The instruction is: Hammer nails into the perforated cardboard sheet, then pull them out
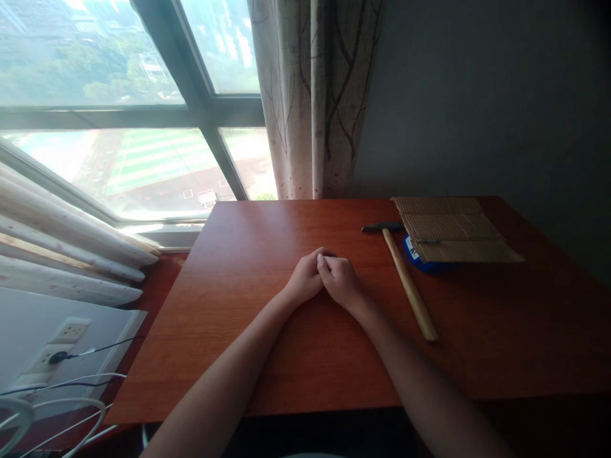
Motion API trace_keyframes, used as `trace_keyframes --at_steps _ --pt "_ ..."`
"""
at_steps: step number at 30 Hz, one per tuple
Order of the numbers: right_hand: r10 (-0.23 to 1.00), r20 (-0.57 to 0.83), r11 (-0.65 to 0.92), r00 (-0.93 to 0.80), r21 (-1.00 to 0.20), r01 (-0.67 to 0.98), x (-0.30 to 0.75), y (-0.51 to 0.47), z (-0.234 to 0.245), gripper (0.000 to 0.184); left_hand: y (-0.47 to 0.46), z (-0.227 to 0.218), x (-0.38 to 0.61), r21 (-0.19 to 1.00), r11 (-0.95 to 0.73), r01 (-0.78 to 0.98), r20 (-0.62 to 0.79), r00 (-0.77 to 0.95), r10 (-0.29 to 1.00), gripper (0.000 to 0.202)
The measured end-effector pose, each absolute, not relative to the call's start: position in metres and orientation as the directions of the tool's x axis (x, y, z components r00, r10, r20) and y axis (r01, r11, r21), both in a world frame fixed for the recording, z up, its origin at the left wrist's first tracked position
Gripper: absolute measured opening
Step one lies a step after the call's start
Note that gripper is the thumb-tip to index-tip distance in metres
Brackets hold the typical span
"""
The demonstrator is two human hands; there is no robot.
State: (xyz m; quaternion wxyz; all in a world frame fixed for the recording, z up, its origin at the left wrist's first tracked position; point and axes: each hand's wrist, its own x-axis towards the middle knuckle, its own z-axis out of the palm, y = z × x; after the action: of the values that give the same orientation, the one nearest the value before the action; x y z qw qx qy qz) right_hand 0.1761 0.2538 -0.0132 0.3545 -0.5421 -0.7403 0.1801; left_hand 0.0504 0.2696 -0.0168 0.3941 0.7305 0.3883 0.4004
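Note:
My left hand (305, 278) and my right hand (342, 280) rest clasped together on the brown wooden table (229, 305). Both are closed, the fingers folded against each other, and no object shows between them. To the right of my right hand lies a hammer (408, 283) with a pale wooden handle toward me and a dark metal head at the far end. Beyond it, a corrugated cardboard piece (458, 222) lies over a blue container (420, 259), mostly hiding it. A small dark spiral rod, like a drill bit (428, 242), rests on the cardboard's near left part.
A window (200, 114) and a patterned curtain (296, 95) stand behind the table. Left of the table are another curtain (62, 248), a wall socket (71, 331) with a black plug (58, 357), and loose cables (71, 383). A dark wall (468, 95) rises behind the cardboard.

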Motion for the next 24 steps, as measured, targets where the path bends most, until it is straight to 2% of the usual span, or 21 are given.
trace_keyframes --at_steps 24 --pt "0.935 0.313 0.339 -0.166 -0.655 0.675 0.1755 0.2528 -0.0097 0.050 0.2683 -0.0136 0.0501 0.873 -0.411 0.264 0.296 0.382 0.875 0.025"
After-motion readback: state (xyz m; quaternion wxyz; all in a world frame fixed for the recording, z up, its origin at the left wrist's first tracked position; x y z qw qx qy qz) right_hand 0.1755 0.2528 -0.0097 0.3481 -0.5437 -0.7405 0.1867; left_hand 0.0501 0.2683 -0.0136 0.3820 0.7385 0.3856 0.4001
